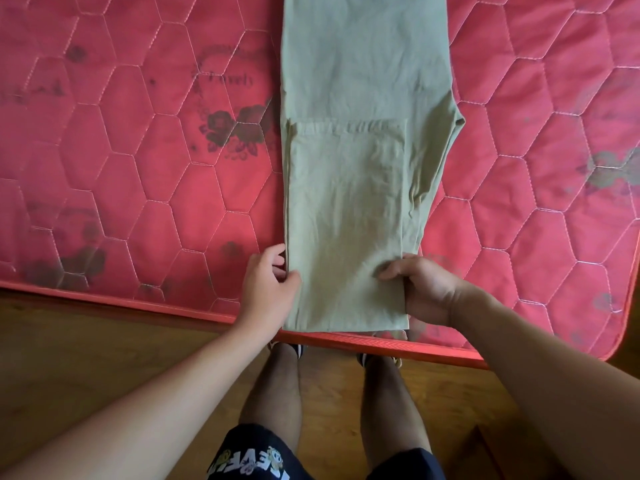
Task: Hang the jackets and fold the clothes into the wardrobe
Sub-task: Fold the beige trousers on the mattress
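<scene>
Trousers [360, 174] are stretching away from the near edge of the mattress [138, 174]; your left hand [268, 289] and right hand [427, 289] are pinching their near end.

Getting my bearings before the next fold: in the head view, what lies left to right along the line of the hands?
red mattress → left hand → green trousers → right hand → red mattress again

Red quilted mattress [138, 168] w/ green trousers [360, 98] flat on it, folded.
</scene>
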Tool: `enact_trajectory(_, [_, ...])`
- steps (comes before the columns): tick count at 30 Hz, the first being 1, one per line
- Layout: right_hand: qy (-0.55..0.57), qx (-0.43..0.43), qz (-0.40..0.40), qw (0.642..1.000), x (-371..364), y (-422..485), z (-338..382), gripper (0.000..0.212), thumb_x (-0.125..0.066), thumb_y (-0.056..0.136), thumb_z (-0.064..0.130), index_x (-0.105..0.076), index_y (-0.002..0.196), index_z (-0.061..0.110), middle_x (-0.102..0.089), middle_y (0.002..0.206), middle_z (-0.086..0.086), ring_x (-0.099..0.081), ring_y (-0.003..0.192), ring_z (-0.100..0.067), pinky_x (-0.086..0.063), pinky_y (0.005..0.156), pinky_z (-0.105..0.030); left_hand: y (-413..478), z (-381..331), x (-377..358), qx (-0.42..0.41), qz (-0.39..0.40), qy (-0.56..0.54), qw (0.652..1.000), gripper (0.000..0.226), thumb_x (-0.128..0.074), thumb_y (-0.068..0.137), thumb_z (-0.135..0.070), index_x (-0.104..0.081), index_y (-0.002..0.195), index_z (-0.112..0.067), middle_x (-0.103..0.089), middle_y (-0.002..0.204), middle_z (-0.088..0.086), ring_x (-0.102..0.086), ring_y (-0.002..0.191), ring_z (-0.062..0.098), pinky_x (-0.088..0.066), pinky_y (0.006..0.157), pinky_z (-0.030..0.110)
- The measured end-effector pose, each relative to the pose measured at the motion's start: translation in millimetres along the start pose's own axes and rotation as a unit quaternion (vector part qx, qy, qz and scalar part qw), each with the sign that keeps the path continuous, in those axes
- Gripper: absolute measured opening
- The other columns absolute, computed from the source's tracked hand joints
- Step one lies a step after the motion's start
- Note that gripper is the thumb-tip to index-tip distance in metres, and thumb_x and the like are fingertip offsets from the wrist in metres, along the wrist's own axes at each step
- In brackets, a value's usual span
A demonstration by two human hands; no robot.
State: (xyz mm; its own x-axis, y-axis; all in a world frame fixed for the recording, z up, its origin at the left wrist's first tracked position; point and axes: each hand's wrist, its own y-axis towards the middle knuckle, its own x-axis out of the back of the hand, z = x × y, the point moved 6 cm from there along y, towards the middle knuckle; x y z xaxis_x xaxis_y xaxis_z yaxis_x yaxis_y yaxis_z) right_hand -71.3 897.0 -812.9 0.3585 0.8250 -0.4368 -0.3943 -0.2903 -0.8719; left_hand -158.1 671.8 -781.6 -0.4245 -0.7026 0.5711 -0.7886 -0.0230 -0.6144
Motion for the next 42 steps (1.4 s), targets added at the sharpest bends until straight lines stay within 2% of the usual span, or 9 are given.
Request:
enact_trajectory(5, [0.038, -0.021, 0.023, 0.999, -1.0, -2.2, -1.3, 0.054, -0.052, 0.066, 0.004, -0.073, 0.116, 0.003, -0.072, 0.118, -0.019, -0.07, 0.103, -0.034, -0.057, 0.09, -0.043, 0.1, 2.1, -5.9, 0.084, 0.076, -0.121, 0.986, 0.038, -0.075, 0.084, -0.023, -0.056, 0.117, -0.026, -0.07, 0.099, 0.009, -0.068, 0.087, 0.018, -0.052, 0.084, 0.038])
enact_trajectory(11, [0.069, -0.017, -0.019, 0.997, 15.5, -5.1, -11.6, 0.048, -0.041, 0.085, -0.001, -0.067, 0.125, 0.003, -0.07, 0.122, -0.018, -0.067, 0.107, -0.033, -0.053, 0.098, -0.047, 2.2, -3.1, -2.0, 0.016, 0.113, -0.133, 0.985, 0.015, -0.069, 0.08, -0.026, -0.07, 0.093, -0.019, -0.07, 0.095, 0.015, -0.064, 0.082, 0.026, -0.051, 0.082, 0.045])
enact_trajectory(14, [0.071, -0.021, -0.044, 0.996, 18.9, -6.2, -17.1, 0.044, -0.043, 0.09, -0.001, -0.064, 0.129, 0.002, -0.071, 0.119, -0.015, -0.069, 0.106, -0.032, -0.056, 0.095, -0.047, -0.4, -3.1, -0.8, -0.008, 0.094, -0.133, 0.987, 0.011, -0.063, 0.088, -0.016, -0.068, 0.096, -0.022, -0.073, 0.097, 0.007, -0.066, 0.094, 0.036, -0.053, 0.086, 0.053])
enact_trajectory(19, [0.07, -0.019, -0.068, 0.995, 21.3, -10.0, -23.5, 0.037, -0.045, 0.093, -0.002, -0.065, 0.124, 0.002, -0.075, 0.113, -0.014, -0.074, 0.096, -0.028, -0.061, 0.078, -0.041, -8.2, -2.0, -0.3, -0.057, 0.021, -0.081, 0.995, 0.03, -0.063, 0.092, -0.011, -0.063, 0.117, -0.026, -0.068, 0.11, -0.004, -0.066, 0.096, 0.018, -0.055, 0.088, 0.047])
enact_trajectory(24, [0.051, -0.014, -0.089, 0.995, 24.8, -7.4, -27.1, 0.037, -0.047, 0.095, -0.001, -0.064, 0.127, 0.001, -0.072, 0.121, -0.017, -0.072, 0.106, -0.031, -0.059, 0.086, -0.044, -2.1, 4.6, -13.8, 0.01, 0.112, -0.104, 0.988, 0.054, -0.066, 0.088, -0.026, -0.051, 0.14, -0.029, -0.069, 0.12, -0.007, -0.068, 0.108, 0.013, -0.053, 0.098, 0.042])
enact_trajectory(31, [-0.016, -0.068, -0.125, 0.99, 40.9, -7.6, -53.4, 0.027, -0.062, 0.097, 0.012, -0.067, 0.122, 0.004, -0.077, 0.104, -0.012, -0.075, 0.09, -0.027, -0.06, 0.076, -0.044, -12.9, 45.8, -27.1, 0.185, 0.262, -0.126, 0.939, 0.022, -0.054, 0.105, -0.018, -0.063, 0.124, -0.015, -0.075, 0.114, 0.001, -0.072, 0.105, 0.019, -0.057, 0.093, 0.048])
enact_trajectory(34, [-0.06, -0.053, -0.143, 0.986, 40.4, -6.4, -41.2, 0.023, -0.066, 0.096, 0.017, -0.07, 0.116, 0.006, -0.077, 0.103, -0.014, -0.074, 0.091, -0.03, -0.059, 0.076, -0.044, -10.6, 39.9, -22.7, 0.145, 0.257, -0.083, 0.952, 0.023, -0.056, 0.104, -0.02, -0.063, 0.125, -0.017, -0.075, 0.115, 0.0, -0.071, 0.104, 0.014, -0.055, 0.082, 0.032])
enact_trajectory(37, [-0.05, 0.037, -0.162, 0.985, 38.4, 8.9, 8.8, 0.02, -0.066, 0.097, 0.019, -0.071, 0.113, 0.008, -0.078, 0.105, -0.011, -0.075, 0.095, -0.027, -0.06, 0.079, -0.041, 18.4, 2.1, -20.8, 0.115, 0.194, -0.149, 0.963, 0.042, -0.061, 0.101, -0.024, -0.053, 0.141, -0.019, -0.065, 0.128, -0.003, -0.062, 0.118, 0.013, -0.043, 0.108, 0.036])
enact_trajectory(42, [-0.063, 0.132, -0.209, 0.967, 23.5, 32.3, 89.1, 0.009, -0.065, 0.098, 0.009, -0.071, 0.102, 0.006, -0.076, 0.095, -0.01, -0.074, 0.077, -0.02, -0.064, 0.072, -0.039, 98.7, -68.0, -27.7, 0.012, 0.14, -0.197, 0.97, 0.049, -0.064, 0.082, -0.035, -0.063, 0.125, -0.013, -0.073, 0.119, 0.003, -0.068, 0.113, 0.021, -0.05, 0.106, 0.049])
